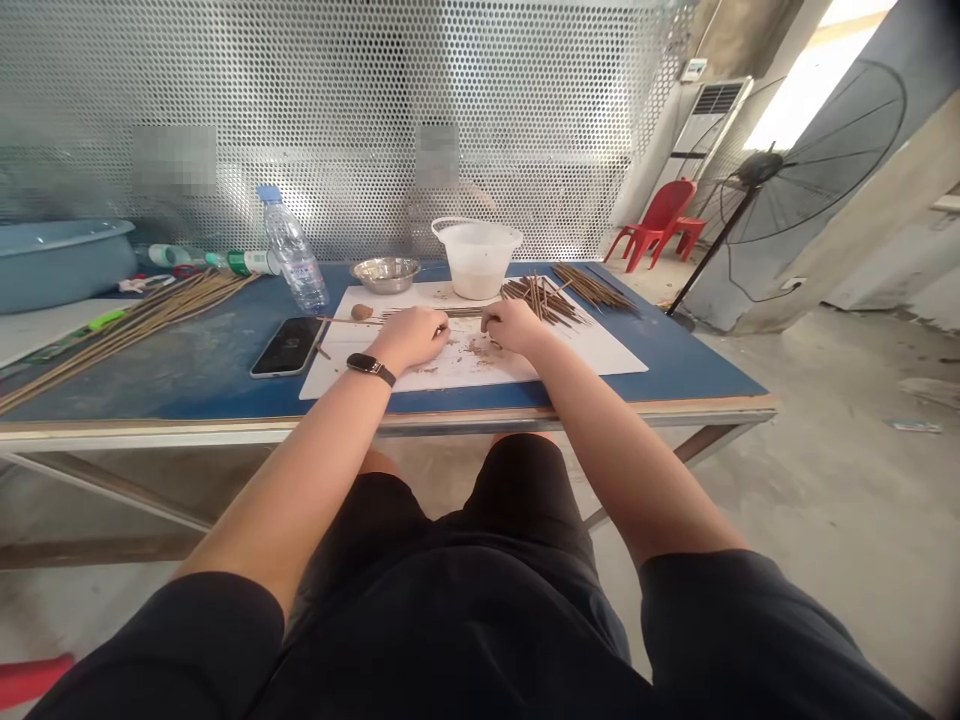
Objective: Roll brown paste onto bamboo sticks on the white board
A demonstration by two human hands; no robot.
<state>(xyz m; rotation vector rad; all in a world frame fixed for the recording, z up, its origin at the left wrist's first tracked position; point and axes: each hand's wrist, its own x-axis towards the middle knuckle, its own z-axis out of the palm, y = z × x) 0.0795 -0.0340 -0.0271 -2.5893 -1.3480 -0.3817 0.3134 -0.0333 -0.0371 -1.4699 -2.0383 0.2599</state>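
Over a white board (pixel 600 350), my left hand (pixel 416 338) is closed, a dark band at its wrist. A thin brown stick (pixel 349 321) runs out from its left side, and a dark bit shows at the fingertips. My right hand (pixel 514 326) is a little apart from it, fingers pinched together; what they hold, if anything, is too small to make out. Brown crumbs and flakes (pixel 476 350) lie scattered between and below the hands. Just beyond them are several thin sticks (pixel 469 311). A pile of short brown sticks (pixel 544 300) rests beside my right hand.
Behind the hands stand a white bucket (pixel 480 255) and a metal bowl (pixel 386 274). Leftward are a phone (pixel 286 347), a tilted water bottle (pixel 295 250), long sticks (pixel 150 310) and a blue basin (pixel 64 265). More sticks (pixel 596 287) lie at right. A perforated metal sheet (pixel 525 100) closes the back.
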